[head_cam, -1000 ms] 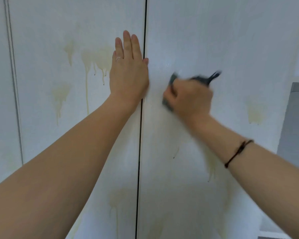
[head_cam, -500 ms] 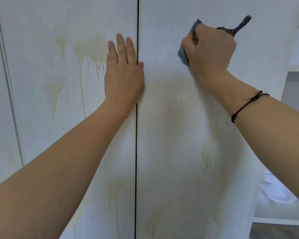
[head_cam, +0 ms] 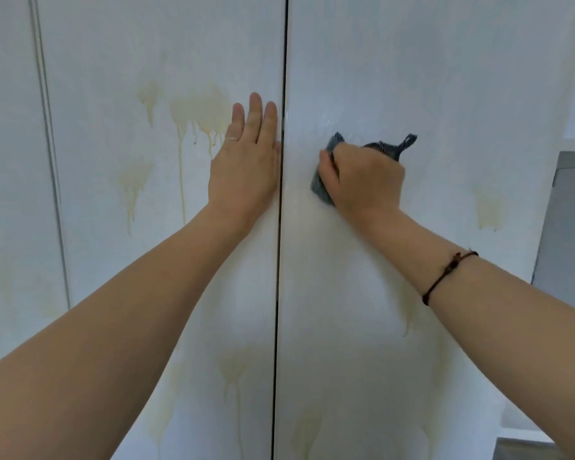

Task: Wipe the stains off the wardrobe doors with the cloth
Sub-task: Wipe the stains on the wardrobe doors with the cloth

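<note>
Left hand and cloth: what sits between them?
Head view: between left hand and cloth runs the dark door seam, then a narrow strip of right door. Nothing else.

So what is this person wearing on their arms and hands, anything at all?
Very little. Both forearms are bare, with no sleeves or gloves in view. The left hand has a thin pale ring on one finger. Behind the right hand, the forearm carries a thin dark cord bracelet with a small knot or clasp.
</note>
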`<state>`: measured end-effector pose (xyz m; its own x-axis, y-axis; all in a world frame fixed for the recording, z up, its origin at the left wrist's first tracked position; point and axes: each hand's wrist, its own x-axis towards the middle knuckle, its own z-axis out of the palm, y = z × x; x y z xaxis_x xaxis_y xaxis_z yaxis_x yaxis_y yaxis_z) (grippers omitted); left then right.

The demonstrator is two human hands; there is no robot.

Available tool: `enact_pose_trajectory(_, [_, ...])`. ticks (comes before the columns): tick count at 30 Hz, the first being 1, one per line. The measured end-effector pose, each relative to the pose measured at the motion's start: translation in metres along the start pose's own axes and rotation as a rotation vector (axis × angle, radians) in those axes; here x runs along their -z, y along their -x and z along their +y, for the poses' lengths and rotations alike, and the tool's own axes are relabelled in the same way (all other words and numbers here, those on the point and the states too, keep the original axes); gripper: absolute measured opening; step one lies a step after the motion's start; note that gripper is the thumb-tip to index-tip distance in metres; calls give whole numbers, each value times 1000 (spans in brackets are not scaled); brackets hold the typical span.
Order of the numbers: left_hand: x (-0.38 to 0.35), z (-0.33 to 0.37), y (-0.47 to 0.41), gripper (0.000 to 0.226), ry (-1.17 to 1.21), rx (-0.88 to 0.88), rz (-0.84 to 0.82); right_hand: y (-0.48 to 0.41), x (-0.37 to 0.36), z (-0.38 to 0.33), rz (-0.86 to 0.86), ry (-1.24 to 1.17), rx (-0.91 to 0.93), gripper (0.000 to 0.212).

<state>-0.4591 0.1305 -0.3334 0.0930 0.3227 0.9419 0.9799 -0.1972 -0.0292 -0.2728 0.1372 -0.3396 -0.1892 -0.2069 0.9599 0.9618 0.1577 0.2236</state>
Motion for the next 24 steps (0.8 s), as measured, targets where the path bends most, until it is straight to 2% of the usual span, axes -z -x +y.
enact_pose_trajectory(1, [0,0,0,52,13,4,1,-13,-4,-12,11,-18,-47,35])
enact_pose_trajectory(3, [0,-3,0,51,21,-4,-5,-1,-17,-45,37,-82,6,31])
enact_pose_trajectory(5, [2,-9,-2,49,12,-10,2,52,-24,-81,30,-170,169,29])
enact_pose_trajectory(7, [5,-12,-3,46,11,-16,-8,127,-15,-99,-75,-169,378,32])
enact_pose_trajectory(10, [6,-13,-3,45,2,-19,-32,199,12,-81,-246,-209,621,29])
enact_pose_trajectory(12, [6,-12,-3,45,-19,-25,-38,175,13,-59,-189,-144,675,29])
enact_pose_trajectory(14, [5,-13,-5,45,-18,-19,-39,113,1,-43,-59,-72,571,32])
enact_pose_trajectory(16, [5,-15,-5,45,7,-10,-36,38,-11,-33,28,-44,325,33])
enact_pose_trajectory(19, [3,-15,-1,50,-9,-25,-38,-20,-17,-42,-19,-54,25,33])
enact_pose_trajectory(21, [-2,-15,0,51,-39,-39,-40,-1,-25,-64,-3,-142,13,29])
enact_pose_trajectory(23, [-6,-14,1,52,-56,-38,-23,63,-26,-92,-20,-251,163,27])
enact_pose_trajectory(24, [-5,-13,2,53,-54,-31,-19,108,-17,-102,-93,-260,279,28])
